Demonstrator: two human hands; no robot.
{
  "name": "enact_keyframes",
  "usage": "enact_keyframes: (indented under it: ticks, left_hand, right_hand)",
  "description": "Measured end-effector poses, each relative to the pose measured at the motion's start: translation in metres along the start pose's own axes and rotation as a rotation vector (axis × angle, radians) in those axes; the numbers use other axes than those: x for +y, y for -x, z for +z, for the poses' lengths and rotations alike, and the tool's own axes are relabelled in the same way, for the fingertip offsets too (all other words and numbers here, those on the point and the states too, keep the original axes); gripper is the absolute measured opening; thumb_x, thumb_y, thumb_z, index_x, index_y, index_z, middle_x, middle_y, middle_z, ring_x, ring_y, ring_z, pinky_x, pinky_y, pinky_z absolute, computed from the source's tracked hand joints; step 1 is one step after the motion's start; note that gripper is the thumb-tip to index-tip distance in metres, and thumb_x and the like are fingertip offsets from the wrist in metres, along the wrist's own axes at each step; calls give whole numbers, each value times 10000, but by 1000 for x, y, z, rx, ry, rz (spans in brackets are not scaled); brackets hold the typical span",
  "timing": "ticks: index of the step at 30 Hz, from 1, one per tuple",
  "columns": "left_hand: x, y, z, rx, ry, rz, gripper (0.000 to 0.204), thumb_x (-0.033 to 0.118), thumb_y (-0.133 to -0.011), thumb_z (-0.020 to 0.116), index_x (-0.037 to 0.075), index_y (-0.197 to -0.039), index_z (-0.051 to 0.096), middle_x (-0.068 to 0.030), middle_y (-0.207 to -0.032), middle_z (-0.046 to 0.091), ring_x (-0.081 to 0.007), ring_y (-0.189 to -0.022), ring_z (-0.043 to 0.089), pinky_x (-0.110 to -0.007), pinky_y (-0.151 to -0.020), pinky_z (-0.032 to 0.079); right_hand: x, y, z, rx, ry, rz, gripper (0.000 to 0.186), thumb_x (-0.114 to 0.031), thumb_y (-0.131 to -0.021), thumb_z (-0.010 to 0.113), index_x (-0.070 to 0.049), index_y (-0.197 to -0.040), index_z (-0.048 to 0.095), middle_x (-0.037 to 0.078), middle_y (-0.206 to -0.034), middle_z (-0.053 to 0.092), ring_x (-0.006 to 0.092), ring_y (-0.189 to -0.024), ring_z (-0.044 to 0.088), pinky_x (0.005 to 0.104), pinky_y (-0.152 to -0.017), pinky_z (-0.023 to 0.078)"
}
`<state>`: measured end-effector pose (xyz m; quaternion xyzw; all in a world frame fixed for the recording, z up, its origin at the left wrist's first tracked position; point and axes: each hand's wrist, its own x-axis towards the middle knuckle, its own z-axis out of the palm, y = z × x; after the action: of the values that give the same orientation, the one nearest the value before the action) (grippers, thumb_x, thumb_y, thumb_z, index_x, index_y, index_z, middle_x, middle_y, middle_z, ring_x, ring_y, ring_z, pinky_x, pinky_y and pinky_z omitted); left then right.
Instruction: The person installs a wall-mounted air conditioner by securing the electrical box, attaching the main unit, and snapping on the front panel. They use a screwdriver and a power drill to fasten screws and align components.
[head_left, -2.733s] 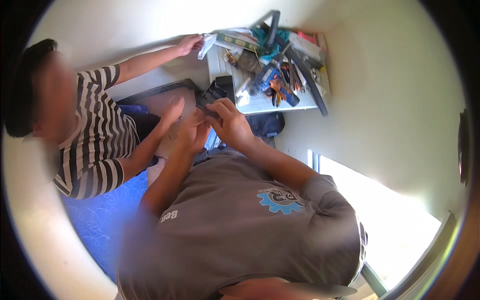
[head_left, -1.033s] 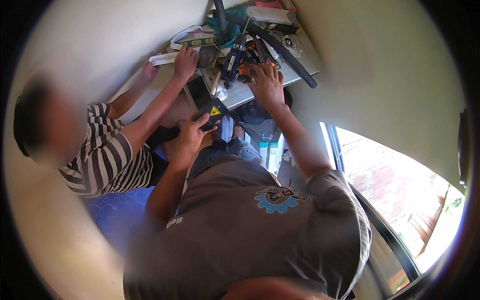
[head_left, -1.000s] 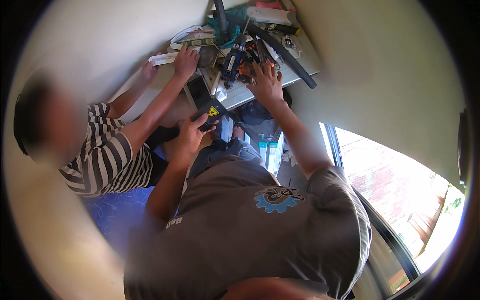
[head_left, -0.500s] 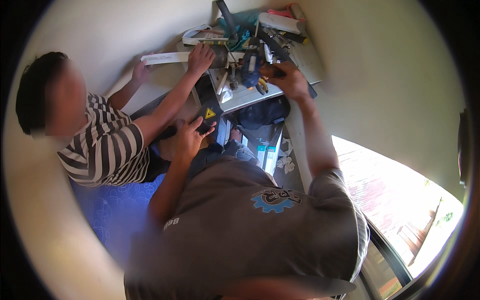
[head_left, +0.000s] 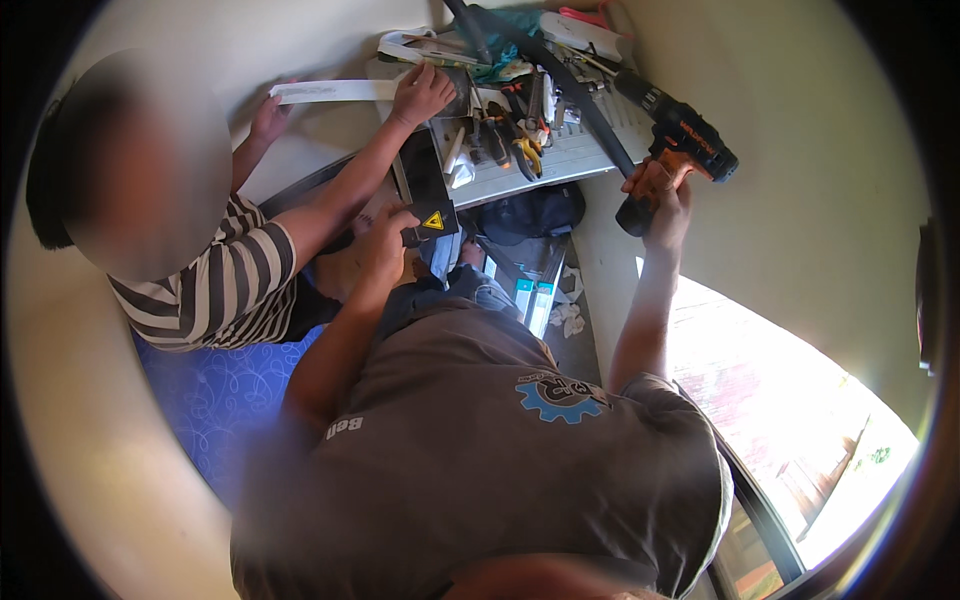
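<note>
My right hand (head_left: 664,196) is wrapped round the orange grip of a black cordless drill (head_left: 694,140). The drill is raised to the right of the table, its long bit slanting up and left towards the wall. Lower and to the left, my left hand (head_left: 385,243) is closed on the near end of a long black panel (head_left: 422,170) with a yellow warning triangle. Its far end reaches up beside the table. A person in a striped shirt (head_left: 235,265) stretches a white strip (head_left: 338,92) between both hands, just beyond the panel.
Hand tools, among them yellow-handled pliers (head_left: 527,157), crowd the grey table (head_left: 490,188). A dark tube (head_left: 585,107) lies across them, jutting over the front edge. A black bag (head_left: 530,215) sits under the table. Walls stand close; a bright opening (head_left: 770,370) is at right.
My right hand has brought the drill from above the table out to the right, turning it. My left hand and the panel have shifted slightly. The other person leans further in.
</note>
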<state>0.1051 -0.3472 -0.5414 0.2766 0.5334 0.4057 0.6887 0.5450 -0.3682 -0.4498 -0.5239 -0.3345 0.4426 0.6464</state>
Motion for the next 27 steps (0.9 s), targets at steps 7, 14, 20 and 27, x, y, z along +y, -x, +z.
enact_keyframes:
  ticks: [7,14,20,27]
  left_hand:
    - [8,-35,49,-209,-233,-341,383,384,-1034,641,32,-1131,757,-57,-1006,738,-152,-873,699,-301,-796,560]
    - [-61,-92,130,-356,-65,-580,308,373,-1000,708,75,-1074,680,-117,-963,771,-221,-781,760,-346,-692,608]
    - [-90,-131,184,-61,-85,-350,130,200,-906,764,82,-944,725,-28,-836,714,-166,-686,699,-359,-649,592]
    - [-40,-141,180,116,-621,55,401,334,-895,776,-65,-873,753,-171,-892,760,-249,-856,707,-404,-794,509]
  right_hand:
    - [20,47,-19,79,-206,-47,379,-155,-925,686,50,-1223,575,158,-934,668,279,-779,685,420,-740,574]
    - [46,92,-17,317,-29,216,347,-59,-806,651,68,-1126,611,136,-822,632,251,-678,672,363,-636,557]
    - [70,144,-13,429,2,321,290,-32,-810,662,49,-1085,617,115,-796,659,206,-629,665,313,-592,537]
    - [96,110,-9,428,73,259,331,-14,-832,665,27,-1157,620,61,-765,633,146,-613,626,291,-557,500]
